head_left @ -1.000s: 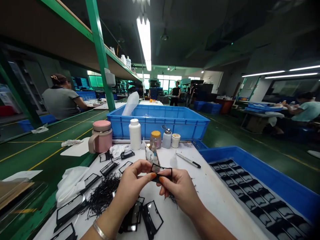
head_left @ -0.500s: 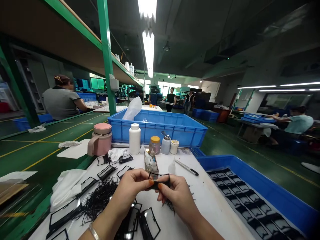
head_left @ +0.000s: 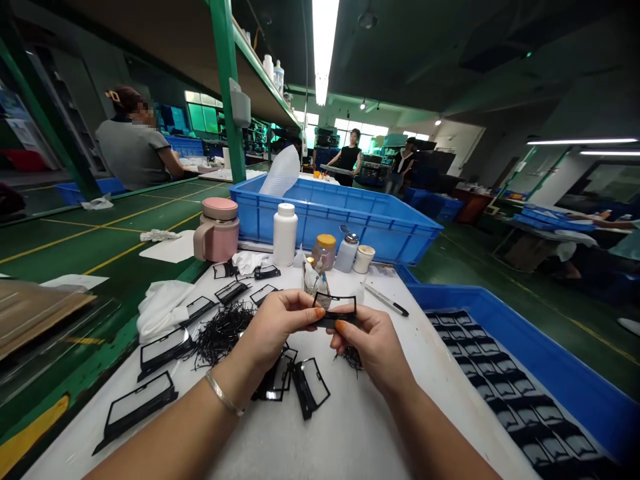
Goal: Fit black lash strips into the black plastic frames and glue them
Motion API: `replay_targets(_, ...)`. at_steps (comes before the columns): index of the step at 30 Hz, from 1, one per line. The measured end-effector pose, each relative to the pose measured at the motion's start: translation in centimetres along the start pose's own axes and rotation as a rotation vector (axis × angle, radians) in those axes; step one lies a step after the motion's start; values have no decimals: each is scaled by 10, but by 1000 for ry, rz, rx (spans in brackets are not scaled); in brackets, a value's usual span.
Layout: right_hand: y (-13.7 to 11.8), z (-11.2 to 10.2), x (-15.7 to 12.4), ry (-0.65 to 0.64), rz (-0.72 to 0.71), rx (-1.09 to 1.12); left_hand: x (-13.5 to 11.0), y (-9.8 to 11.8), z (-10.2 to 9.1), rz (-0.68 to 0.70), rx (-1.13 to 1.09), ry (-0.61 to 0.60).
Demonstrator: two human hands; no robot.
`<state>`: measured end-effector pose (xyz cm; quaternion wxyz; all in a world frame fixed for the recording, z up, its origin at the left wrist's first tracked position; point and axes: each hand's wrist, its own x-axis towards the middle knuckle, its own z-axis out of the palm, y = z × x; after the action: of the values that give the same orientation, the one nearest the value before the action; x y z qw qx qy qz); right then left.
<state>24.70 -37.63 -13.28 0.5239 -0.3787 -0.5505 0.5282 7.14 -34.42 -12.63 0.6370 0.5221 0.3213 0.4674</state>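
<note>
— Far left of the bench first?
— Flat on the white table (head_left: 345, 433): black frames (head_left: 165, 348), a crumpled white cloth (head_left: 163, 303), then a heap of thin black strips (head_left: 220, 333). Behind those, a pink lidded mug (head_left: 217, 230).
— And then?
— Left hand (head_left: 273, 327), bracelet (head_left: 223, 395) on the wrist, just right of the heap. Closed in a pinch, thumb and forefinger on the left end of a small black frame (head_left: 330, 319).
— Held where?
— Up off the table, between the two hands, roughly level, long side across. Under the left wrist, more loose frames (head_left: 310, 390) lying flat.
— Other side of it?
— Right hand (head_left: 375, 343), touching the same small black frame from the right and from below. Thumb, orange nail, pressed on the lower bar; remaining fingers curled in beneath. Narrow grip, nothing spread wide.
— Farther back?
— In a row: white bottle (head_left: 285, 233), amber-capped jar (head_left: 325, 250), dispenser bottle (head_left: 347, 250), small white pot (head_left: 364, 259). Behind the row, a big blue crate (head_left: 350, 220). Near the right hand, up and to its right, a pen (head_left: 386, 300) flat on the table.
— Far right?
— Blue tray (head_left: 550, 353), beside the table, filled with rows of black parts (head_left: 500, 393), well apart from both hands.
</note>
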Motion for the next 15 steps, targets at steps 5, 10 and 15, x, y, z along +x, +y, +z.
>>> replay_targets(5, -1, 2, -1, 44, 3, -11, 1, -2, 2, 22, -5, -25)
replay_targets(10, -4, 4, -1, 73, -1, -28, 0, -2, 2, 46, 13, -35)
replay_targets(15, -5, 3, 0, 84, -35, -66, 0, -2, 3, 63, 30, -30)
